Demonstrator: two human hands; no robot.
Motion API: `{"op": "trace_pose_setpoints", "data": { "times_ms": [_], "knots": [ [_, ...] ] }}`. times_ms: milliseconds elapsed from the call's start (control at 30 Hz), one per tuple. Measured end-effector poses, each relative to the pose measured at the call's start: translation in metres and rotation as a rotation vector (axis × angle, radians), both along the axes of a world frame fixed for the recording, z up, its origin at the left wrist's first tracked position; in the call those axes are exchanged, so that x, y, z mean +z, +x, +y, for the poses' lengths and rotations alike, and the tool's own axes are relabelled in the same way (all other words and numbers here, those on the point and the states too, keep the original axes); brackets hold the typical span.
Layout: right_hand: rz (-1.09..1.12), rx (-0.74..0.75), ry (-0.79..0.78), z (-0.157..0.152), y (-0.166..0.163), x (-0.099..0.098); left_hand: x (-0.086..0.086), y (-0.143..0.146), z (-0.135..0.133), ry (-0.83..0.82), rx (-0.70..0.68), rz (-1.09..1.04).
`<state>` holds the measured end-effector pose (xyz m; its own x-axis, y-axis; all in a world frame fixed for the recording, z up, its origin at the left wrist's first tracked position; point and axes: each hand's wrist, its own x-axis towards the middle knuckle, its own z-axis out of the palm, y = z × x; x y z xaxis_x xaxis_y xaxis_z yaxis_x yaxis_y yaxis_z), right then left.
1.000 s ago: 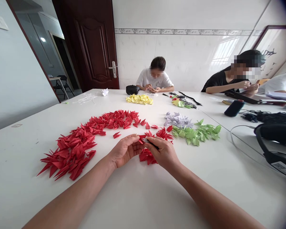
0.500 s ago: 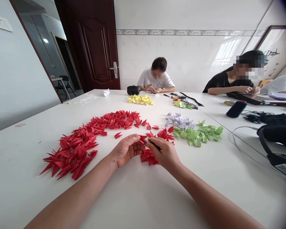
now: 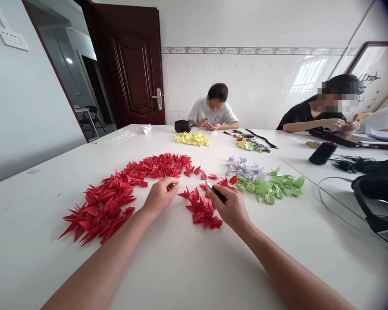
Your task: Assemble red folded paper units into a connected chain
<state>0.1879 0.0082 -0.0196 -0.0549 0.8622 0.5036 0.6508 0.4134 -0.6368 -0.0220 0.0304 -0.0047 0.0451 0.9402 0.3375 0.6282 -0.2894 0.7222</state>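
Head view, 1 frame inspected. The left hand (image 3: 161, 197) is held just above the inner edge of a large arc of red folded paper pieces (image 3: 108, 199), which lies on a white table (image 3: 35, 224). Its fingers (image 3: 173, 184) are curled inward with the tips drawn close together; whether they hold a small item cannot be determined. The right hand (image 3: 231, 207) is closed on a slim black tool (image 3: 219, 193), gripped between thumb and fingers, with the tool's tip directed toward the red pieces. A small red heap (image 3: 200, 212) lies between the 2 hands, directly beside the right hand and apart from the left.

Other items on the table: a yellow paper pile (image 3: 192, 138), a pale lilac pile (image 3: 245, 168), a green pile (image 3: 270, 187) and a black pouch (image 3: 183, 126). The lilac and green piles touch each other, right of the red heap. 2 co-workers are seated further along the table: a person in a white shirt (image 3: 213, 113) opposite, and a person in a black shirt (image 3: 310, 117) at right. Each has both hands together in front of them.
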Motion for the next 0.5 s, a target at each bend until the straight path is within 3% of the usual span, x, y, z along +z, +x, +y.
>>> {"op": "trace_pose_setpoints", "data": {
  "times_ms": [100,167,367,500],
  "knots": [
    [-0.008,0.003,-0.007,0.0,0.0,0.001,-0.004,-0.02,0.014,0.064,0.18,0.176],
    [-0.014,0.005,-0.008,0.0,0.0,0.001,-0.007,-0.029,0.021,0.061,0.228,0.223],
    [-0.041,0.016,0.004,-0.001,-0.001,0.001,-0.012,-0.035,0.023,0.047,0.16,0.199],
    [-0.042,0.026,0.013,-0.001,-0.002,0.001,-0.01,-0.032,0.021,-0.023,0.139,0.036]
  ]
}}
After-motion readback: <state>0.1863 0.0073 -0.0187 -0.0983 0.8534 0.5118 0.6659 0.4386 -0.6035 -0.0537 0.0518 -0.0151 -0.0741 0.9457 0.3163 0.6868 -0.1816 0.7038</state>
